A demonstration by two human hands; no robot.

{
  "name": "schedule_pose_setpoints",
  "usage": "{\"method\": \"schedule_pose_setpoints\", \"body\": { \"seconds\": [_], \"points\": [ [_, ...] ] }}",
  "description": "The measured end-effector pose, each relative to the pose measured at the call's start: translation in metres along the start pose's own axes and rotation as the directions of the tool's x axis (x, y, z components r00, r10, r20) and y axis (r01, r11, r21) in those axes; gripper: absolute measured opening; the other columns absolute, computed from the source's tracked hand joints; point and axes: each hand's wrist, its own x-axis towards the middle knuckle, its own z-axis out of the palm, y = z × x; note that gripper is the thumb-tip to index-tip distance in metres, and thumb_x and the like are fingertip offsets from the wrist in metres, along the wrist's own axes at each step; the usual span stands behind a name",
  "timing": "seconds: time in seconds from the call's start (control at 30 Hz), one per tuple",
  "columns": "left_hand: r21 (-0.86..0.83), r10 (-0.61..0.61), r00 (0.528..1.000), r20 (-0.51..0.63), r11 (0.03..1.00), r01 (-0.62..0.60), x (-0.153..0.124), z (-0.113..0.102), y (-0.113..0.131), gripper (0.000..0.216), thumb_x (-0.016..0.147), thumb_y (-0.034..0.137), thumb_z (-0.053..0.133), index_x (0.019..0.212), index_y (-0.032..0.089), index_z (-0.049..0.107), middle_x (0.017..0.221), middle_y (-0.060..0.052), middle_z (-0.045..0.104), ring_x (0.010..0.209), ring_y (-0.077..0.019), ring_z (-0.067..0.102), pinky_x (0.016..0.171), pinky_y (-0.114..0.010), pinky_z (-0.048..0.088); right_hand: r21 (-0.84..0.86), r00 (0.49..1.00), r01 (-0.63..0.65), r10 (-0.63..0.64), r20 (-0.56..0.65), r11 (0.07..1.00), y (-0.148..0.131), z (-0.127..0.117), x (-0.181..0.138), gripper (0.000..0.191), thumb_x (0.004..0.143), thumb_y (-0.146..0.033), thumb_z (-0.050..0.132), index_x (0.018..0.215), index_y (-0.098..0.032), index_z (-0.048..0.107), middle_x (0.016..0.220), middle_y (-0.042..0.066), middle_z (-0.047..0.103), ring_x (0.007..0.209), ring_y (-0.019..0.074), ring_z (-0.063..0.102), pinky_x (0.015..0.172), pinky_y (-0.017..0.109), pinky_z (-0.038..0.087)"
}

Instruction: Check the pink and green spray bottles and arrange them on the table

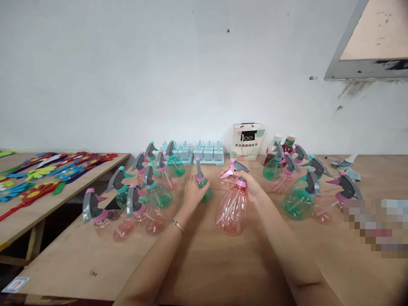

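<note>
In the middle of the table, my left hand (194, 192) is wrapped around a small green spray bottle (206, 193) with a grey and pink spray head, standing upright. To its right, my right hand (247, 180) grips a clear pink spray bottle (232, 211) from behind, around its neck and grey and pink trigger head. That bottle leans slightly, and its trigger points left. Part of my right fingers is hidden behind the spray head. Nearest on the left is a group of pink and green spray bottles (159, 193); another group (298, 204) stands on the right.
Light blue ice-pop moulds (208, 155), a paper bag (247, 142) and bottles of dark red liquid (288, 143) stand along the wall. Small tools and a white-capped tube (349, 160) lie back right. On the left, another table (105, 168) bears colourful felt flowers (41, 187).
</note>
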Motion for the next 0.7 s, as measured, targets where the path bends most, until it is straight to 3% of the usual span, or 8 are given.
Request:
{"method": "schedule_pose_setpoints", "body": {
  "seconds": [0.07, 0.2, 0.3, 0.5, 0.7],
  "points": [
    [-0.08, 0.019, 0.999, 0.038, 0.997, -0.016, -0.021, -0.009, -0.004, 0.032, 0.081, 0.046, 0.066, 0.1, 0.022, 0.059, 0.094, -0.007, 0.068, 0.092, -0.025, 0.067, 0.084, -0.038, 0.051, 0.003, 1.0, 0.007, -0.007, 0.009, 1.0, -0.001, 0.002, 0.003, 0.021, 0.067, -0.035, 0.071, 0.084, -0.022, 0.067, 0.088, 0.005, 0.078, 0.087, 0.0237, 0.074, 0.056, 0.025, 0.051],
    [-0.176, 0.032, 0.999, -0.029, 0.984, -0.036, -0.044, -0.019, -0.013, 0.033, 0.081, 0.048, 0.066, 0.101, 0.023, 0.059, 0.096, -0.008, 0.069, 0.091, -0.0247, 0.068, 0.084, -0.038, 0.051, 0.017, 0.996, 0.061, -0.06, -0.065, 0.998, 0.004, 0.004, 0.01, 0.016, 0.066, -0.035, 0.066, 0.073, -0.022, 0.062, 0.072, 0.004, 0.074, 0.08, 0.0233, 0.073, 0.062, 0.029, 0.055],
    [-0.21, 0.055, 0.997, -0.052, 0.976, -0.065, -0.047, -0.018, -0.015, 0.034, 0.08, 0.049, 0.066, 0.1, 0.022, 0.059, 0.093, -0.008, 0.069, 0.09, -0.0256, 0.067, 0.083, -0.04, 0.052, 0.029, 0.984, 0.124, -0.119, -0.134, 0.992, 0.008, 0.003, 0.013, 0.014, 0.063, -0.034, 0.064, 0.065, -0.022, 0.059, 0.059, 0.001, 0.066, 0.07, 0.0222, 0.07, 0.061, 0.03, 0.055],
    [-0.254, 0.06, 0.994, -0.086, 0.964, -0.08, -0.05, -0.017, -0.015, 0.044, 0.079, 0.048, 0.069, 0.114, 0.023, 0.059, 0.098, -0.009, 0.069, 0.092, -0.026, 0.068, 0.084, -0.041, 0.053, 0.005, 0.992, 0.075, -0.074, -0.101, 0.997, 0.01, -0.001, 0.014, 0.018, 0.064, -0.036, 0.068, 0.074, -0.023, 0.062, 0.074, 0.004, 0.075, 0.081, 0.024, 0.073, 0.06, 0.029, 0.054],
    [-0.217, 0.076, 0.996, -0.046, 0.973, -0.084, -0.054, -0.022, -0.015, 0.04, 0.083, 0.049, 0.065, 0.111, 0.021, 0.06, 0.095, -0.009, 0.069, 0.091, -0.0259, 0.067, 0.084, -0.041, 0.053, 0.056, 0.984, 0.123, -0.115, -0.138, 0.991, 0.012, -0.001, 0.015, 0.017, 0.063, -0.037, 0.066, 0.066, -0.022, 0.06, 0.062, 0.003, 0.07, 0.078, 0.0246, 0.073, 0.062, 0.03, 0.056]
  ]
}}
